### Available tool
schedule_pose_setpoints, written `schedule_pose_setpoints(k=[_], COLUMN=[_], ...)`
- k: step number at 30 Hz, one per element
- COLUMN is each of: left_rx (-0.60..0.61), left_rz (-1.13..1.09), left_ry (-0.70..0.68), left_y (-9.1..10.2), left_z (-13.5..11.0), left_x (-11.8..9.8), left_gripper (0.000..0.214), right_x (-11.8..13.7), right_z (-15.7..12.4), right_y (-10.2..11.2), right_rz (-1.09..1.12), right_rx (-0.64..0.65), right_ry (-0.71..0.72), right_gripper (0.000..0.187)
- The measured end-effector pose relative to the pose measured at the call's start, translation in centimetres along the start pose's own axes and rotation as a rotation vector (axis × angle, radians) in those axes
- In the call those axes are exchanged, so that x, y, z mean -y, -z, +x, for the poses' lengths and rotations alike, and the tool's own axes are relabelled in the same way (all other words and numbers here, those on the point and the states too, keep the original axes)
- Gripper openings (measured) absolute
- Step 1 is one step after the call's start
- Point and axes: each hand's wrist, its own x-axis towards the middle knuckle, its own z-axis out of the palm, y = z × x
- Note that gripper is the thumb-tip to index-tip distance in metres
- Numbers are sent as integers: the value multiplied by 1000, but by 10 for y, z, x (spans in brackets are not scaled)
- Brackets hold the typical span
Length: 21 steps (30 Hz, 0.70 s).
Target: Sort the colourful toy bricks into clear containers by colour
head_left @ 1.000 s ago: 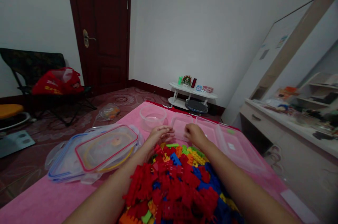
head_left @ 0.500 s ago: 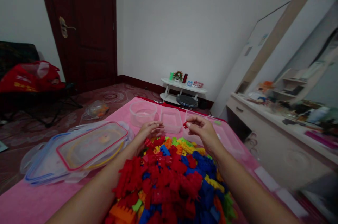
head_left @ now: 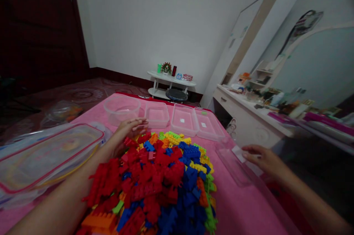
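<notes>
My left hand [head_left: 129,130] rests at the far left edge of a heap of toy building blocks [head_left: 155,165], fingers stretched and slightly curled, holding nothing visible. Most blocks on top are red, with blue, yellow, orange and green ones around. Out to the right, my right hand [head_left: 260,157] has thumb and fingers closed at the edge of a small white paper slip [head_left: 238,154]. Under the slip is a clear shallow plastic container [head_left: 231,166]. A round clear tub [head_left: 121,115] and a clear rectangular box [head_left: 156,117] stand beyond my left hand.
Two more clear boxes, one nearer the middle [head_left: 184,128] and one further right [head_left: 210,131], hold small white slips. Stacked plastic lids [head_left: 55,154] cover the table's left side. A white dresser [head_left: 249,117] stands right of the pink-covered table [head_left: 221,190].
My right hand has swung from above the boxes to the table's right side; the small red piece it held is no longer visible. The view has turned right. My left hand stays by the heap.
</notes>
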Motion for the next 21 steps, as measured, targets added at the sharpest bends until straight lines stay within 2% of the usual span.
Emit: schedule_pose_setpoints(k=[2,4,6,9,11,14,17,21], left_rx=[-16,12,58,129,184,242,236,180], left_rz=[32,68,125,266,397,615,754,814], left_ry=[37,62,82,101,88,62,-22,-239], left_y=[-2,-3,-5,-7,-9,-9,-7,-6], left_z=[0,-2,-7,-16,-22,-25,-21,-15], left_x=[-7,-17,-28,-46,-58,-71,-76,-73], left_gripper=[32,37,41,49,54,59,60,50], right_x=[-19,-22,-15,1,11,25,34,42], right_z=[-15,-34,-51,-66,-69,-66,-60,-53], right_y=[-2,-7,-13,-19,-21,-25,-30,-40], right_rz=[-84,-168,-261,-380,-425,-444,-430,-380], right_rx=[76,149,167,112,100,147,163,118], right_ry=[24,78,138,201,230,283,302,349], right_gripper=[47,45,42,42,42,32,24,26])
